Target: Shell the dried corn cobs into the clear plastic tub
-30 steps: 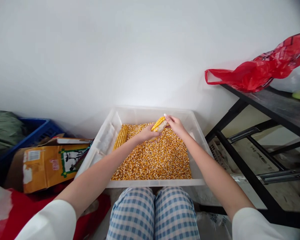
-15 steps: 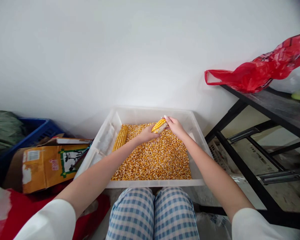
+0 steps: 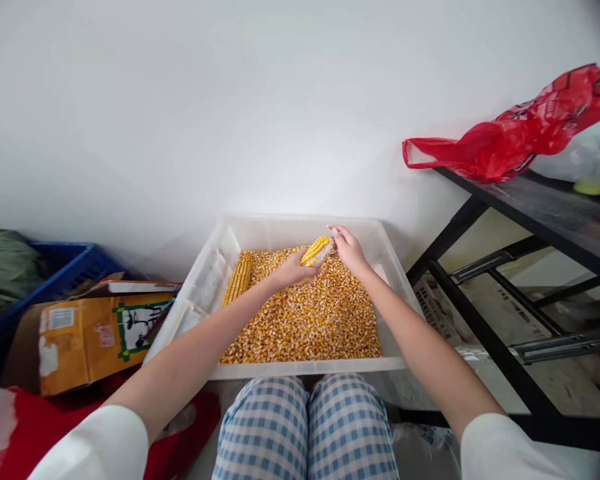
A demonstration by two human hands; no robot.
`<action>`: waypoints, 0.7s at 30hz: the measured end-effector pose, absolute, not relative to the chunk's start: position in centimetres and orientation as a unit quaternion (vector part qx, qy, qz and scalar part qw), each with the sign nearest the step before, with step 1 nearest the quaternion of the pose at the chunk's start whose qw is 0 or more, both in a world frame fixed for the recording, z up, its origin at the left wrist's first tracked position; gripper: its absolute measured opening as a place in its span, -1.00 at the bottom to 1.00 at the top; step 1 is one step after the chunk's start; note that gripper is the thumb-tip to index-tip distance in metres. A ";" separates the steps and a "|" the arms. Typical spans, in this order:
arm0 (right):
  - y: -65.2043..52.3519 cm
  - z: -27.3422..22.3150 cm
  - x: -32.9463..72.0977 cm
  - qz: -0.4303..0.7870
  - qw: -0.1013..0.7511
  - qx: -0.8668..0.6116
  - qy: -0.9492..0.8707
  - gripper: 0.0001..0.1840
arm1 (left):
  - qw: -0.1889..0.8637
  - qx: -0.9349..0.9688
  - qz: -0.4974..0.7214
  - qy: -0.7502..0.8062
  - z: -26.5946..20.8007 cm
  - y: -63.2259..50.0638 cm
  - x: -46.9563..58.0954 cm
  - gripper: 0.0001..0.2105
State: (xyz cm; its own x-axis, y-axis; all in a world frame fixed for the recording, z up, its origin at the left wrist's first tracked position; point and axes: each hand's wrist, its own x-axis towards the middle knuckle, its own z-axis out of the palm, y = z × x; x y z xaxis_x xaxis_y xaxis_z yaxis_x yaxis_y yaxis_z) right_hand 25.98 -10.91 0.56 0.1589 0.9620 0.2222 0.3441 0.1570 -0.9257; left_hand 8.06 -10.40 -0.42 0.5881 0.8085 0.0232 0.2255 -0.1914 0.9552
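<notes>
My left hand (image 3: 291, 268) is wrapped round a corn cob (image 3: 317, 252), held tilted over the tub. Part of the cob still has yellow kernels, while its lower right side is bare and whitish. At the cob's upper right end is my right hand (image 3: 349, 249), its fingers curled against it and partly hidden. Loose corn kernels (image 3: 300, 327) fill much of the translucent plastic tub (image 3: 300, 367) below both hands. Whole corn cobs (image 3: 239, 277) lie along the tub's left side, on the kernels.
Left of the tub are a torn orange cardboard box (image 3: 85, 340), a blue crate (image 3: 75, 267) and red-and-white bags (image 3: 35, 427). On the right stands a black metal-framed table (image 3: 540, 200) bearing a red plastic bag (image 3: 510, 140). A white wall (image 3: 280, 107) rises behind.
My right thumb has lifted from the top of the cob, and the right hand has shifted slightly right. My left hand keeps its hold on the cob. The view has moved a little.
</notes>
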 end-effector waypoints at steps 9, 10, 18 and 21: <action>-11.5 1.0 25.5 0.436 0.475 -0.512 -0.568 -0.52 | 0.476 0.737 0.263 0.401 -0.8 -10.0 7.8 -0.55; -11.4 0.8 25.6 0.441 0.474 -0.510 -0.566 -0.53 | 0.472 0.740 0.262 0.401 -0.9 -10.0 7.8 -0.55; -11.4 1.1 26.1 0.432 0.469 -0.522 -0.567 -0.50 | 0.473 0.743 0.257 0.398 -0.6 -10.2 7.9 -0.49; -11.4 1.1 26.0 0.416 0.462 -0.519 -0.586 -0.51 | 0.466 0.744 0.259 0.403 -0.7 -10.1 7.8 -0.51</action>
State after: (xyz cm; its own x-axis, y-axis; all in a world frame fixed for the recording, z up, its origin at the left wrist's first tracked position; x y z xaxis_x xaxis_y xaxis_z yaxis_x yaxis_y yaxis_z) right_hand 26.00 -11.41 1.12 -0.0342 0.9934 0.1094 0.2247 0.1143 -0.9677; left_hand 7.83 -10.07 -0.72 0.5406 0.8412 0.0092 0.3595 -0.2409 0.9015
